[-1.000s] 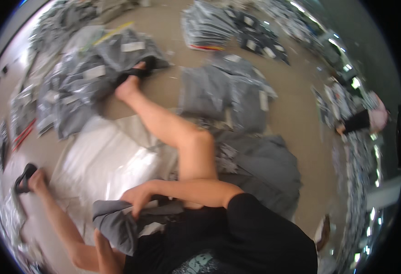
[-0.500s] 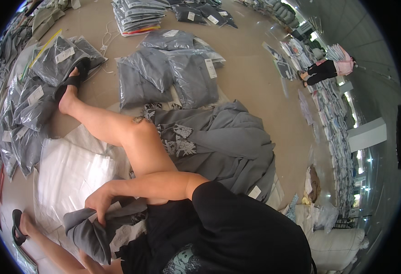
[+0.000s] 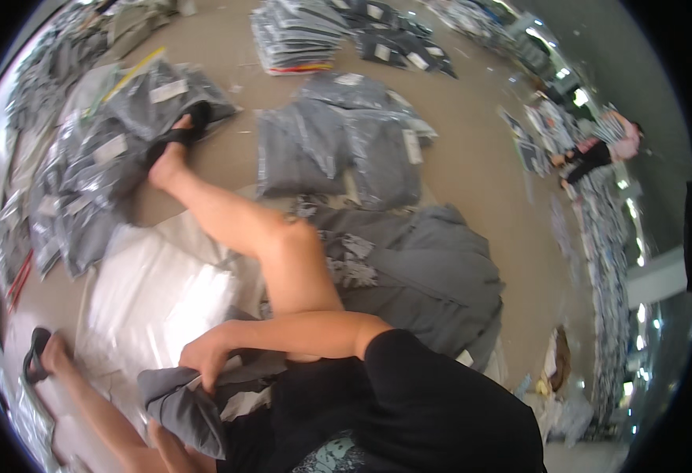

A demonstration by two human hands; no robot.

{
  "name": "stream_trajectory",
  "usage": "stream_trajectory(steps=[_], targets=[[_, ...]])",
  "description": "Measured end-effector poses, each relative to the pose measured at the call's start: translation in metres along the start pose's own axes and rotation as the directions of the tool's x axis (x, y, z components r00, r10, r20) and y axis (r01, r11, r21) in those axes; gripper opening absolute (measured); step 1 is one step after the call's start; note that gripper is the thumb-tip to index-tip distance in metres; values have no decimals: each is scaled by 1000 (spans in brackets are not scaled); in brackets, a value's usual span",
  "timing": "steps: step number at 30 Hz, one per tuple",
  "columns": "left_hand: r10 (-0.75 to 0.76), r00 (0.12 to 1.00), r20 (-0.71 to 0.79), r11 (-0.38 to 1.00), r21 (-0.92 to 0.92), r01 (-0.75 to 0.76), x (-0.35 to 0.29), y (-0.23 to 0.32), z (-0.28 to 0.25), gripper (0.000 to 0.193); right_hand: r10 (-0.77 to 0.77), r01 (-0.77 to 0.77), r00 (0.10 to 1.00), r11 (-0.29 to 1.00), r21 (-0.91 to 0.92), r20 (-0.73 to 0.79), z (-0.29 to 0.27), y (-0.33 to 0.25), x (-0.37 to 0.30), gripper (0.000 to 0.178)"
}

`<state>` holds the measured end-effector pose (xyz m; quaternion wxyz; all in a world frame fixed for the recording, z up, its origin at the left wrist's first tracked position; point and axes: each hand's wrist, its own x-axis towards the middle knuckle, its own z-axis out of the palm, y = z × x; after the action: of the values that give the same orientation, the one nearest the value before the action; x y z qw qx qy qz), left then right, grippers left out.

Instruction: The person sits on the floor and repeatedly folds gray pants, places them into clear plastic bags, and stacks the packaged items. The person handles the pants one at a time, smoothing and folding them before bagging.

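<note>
My right hand (image 3: 206, 355) is closed on a folded grey garment (image 3: 184, 402), its fingers pressing into the cloth's upper edge. The garment lies across my lap, with a pale lining or paper showing beside it. Low in the picture, my left hand (image 3: 169, 447) is under the garment's near side, its fingers mostly hidden. Just beyond the garment is a flat stack of white, shiny plastic bags (image 3: 165, 292). A loose heap of grey garments (image 3: 433, 268) with a black-and-white floral trim lies to the right of my bent knee.
Bagged grey garments (image 3: 338, 142) lie on the floor ahead. More bagged garments (image 3: 86, 189) are heaped at left around my sandalled foot. A neat bagged stack (image 3: 295, 35) stands farther off. At right, another person (image 3: 598, 150) is beside a long row of stacked packages (image 3: 602, 276).
The whole view has shifted, so things appear farther right and mostly lower. My right hand keeps its hold on the grey garment. The person at right is now bent over more.
</note>
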<state>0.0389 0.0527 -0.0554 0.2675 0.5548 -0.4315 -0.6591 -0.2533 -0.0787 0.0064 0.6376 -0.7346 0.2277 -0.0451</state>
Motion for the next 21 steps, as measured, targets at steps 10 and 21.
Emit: stream_trajectory(steps=[10, 21], targets=[[235, 969, 73, 971, -72, -230, 60, 3, -62, 29, 5, -7, 1000, 995, 95, 22, 3, -16, 1, 48], [259, 653, -712, 843, -162, -512, 64, 44, -28, 15, 90, -133, 985, 938, 319, 147, 12, -18, 0, 47]])
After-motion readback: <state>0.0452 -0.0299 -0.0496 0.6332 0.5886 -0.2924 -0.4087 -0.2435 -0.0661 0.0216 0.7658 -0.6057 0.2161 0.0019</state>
